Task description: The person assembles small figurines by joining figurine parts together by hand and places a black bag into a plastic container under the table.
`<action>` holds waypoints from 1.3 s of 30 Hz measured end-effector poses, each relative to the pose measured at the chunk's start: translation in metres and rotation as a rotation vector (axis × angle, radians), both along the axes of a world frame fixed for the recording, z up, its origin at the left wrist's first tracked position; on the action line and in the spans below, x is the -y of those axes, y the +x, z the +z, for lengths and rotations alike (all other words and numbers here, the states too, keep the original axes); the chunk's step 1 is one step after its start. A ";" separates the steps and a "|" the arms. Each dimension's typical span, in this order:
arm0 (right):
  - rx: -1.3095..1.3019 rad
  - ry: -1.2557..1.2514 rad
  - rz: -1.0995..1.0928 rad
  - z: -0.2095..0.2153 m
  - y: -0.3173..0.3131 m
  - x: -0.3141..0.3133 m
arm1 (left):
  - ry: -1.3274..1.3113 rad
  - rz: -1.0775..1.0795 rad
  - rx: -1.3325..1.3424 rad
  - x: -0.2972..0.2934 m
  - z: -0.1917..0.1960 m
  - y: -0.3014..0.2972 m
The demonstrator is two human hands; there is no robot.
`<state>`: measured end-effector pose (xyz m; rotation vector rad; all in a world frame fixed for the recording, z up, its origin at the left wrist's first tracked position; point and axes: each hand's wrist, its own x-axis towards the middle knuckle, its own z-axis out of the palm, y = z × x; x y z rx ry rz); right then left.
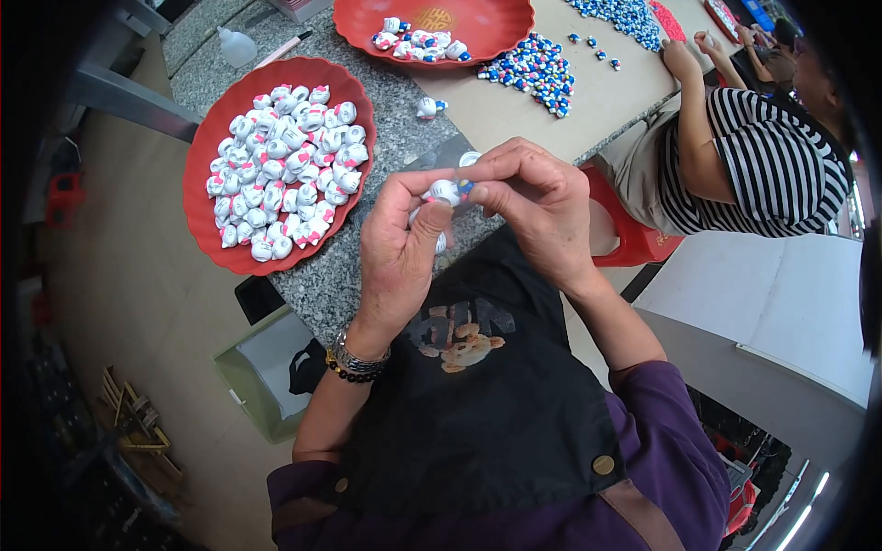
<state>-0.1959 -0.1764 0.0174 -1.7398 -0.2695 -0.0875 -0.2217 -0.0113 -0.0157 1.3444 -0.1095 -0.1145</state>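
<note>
Head view: left hand (397,241) and right hand (544,204) are clamping a white-and-blue figure (445,192); uneven pressure may be inviting slippage.

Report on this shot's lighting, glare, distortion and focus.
Head view: corners fall to black; fisheye distortion makes the striped-shirt co-worker look tilted; a light strip at lower right glares white; the left hand and right hand look fairly sharp, but the small white figure between them lacks fine detail; the lower-left clutter is dim and soft.
</note>
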 end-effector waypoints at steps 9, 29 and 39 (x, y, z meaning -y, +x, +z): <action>0.047 -0.091 -0.048 -0.004 -0.004 0.002 | 0.323 0.020 0.228 -0.001 0.014 0.011; 0.239 -0.997 -0.320 -0.049 0.124 0.032 | 1.255 0.164 0.615 -0.008 0.023 0.175; 0.555 -0.715 -0.142 -0.043 0.107 0.017 | 0.213 0.063 -0.020 -0.048 0.030 0.168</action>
